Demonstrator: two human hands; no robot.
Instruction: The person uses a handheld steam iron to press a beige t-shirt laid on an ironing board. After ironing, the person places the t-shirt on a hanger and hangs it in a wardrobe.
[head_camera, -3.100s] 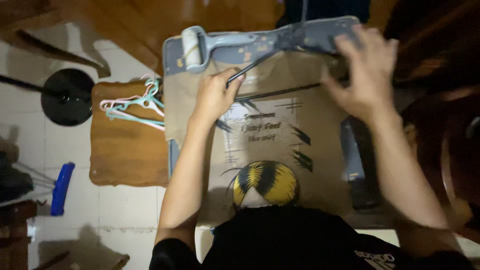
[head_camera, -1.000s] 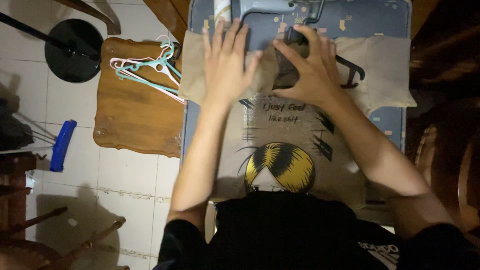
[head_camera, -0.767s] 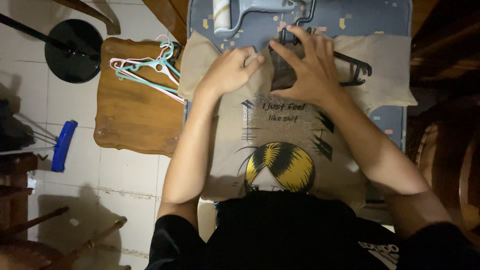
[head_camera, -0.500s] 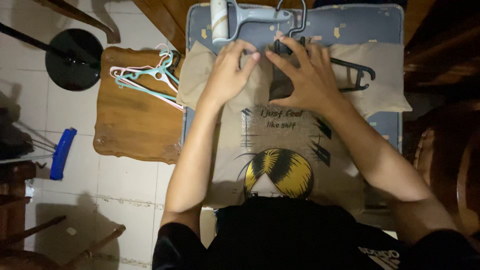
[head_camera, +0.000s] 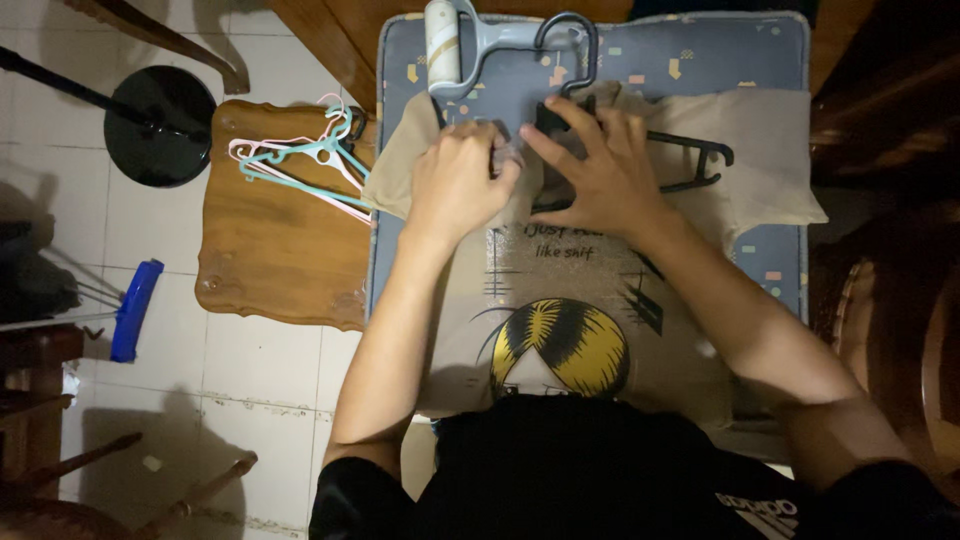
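A beige T-shirt (head_camera: 560, 300) with a yellow and black print lies flat on a grey-blue padded board (head_camera: 700, 60). A black hanger (head_camera: 690, 160) sits partly inside the shirt's neck, its hook pointing away from me. My left hand (head_camera: 455, 185) is closed on the shirt's collar fabric at the left of the neck. My right hand (head_camera: 590, 175) rests spread over the neck opening, its fingers on the hanger and the cloth.
A lint roller (head_camera: 450, 40) with a grey handle lies at the board's far edge. Pastel hangers (head_camera: 300, 160) lie on a small wooden table (head_camera: 270, 260) to the left. A black round stand base (head_camera: 160, 125) and a blue brush (head_camera: 135, 310) are on the tiled floor.
The hanger went from outside the shirt to partly inside its neck. Over the last second my left hand has closed on the collar and pulled it toward the hook; my right hand stays on the neck.
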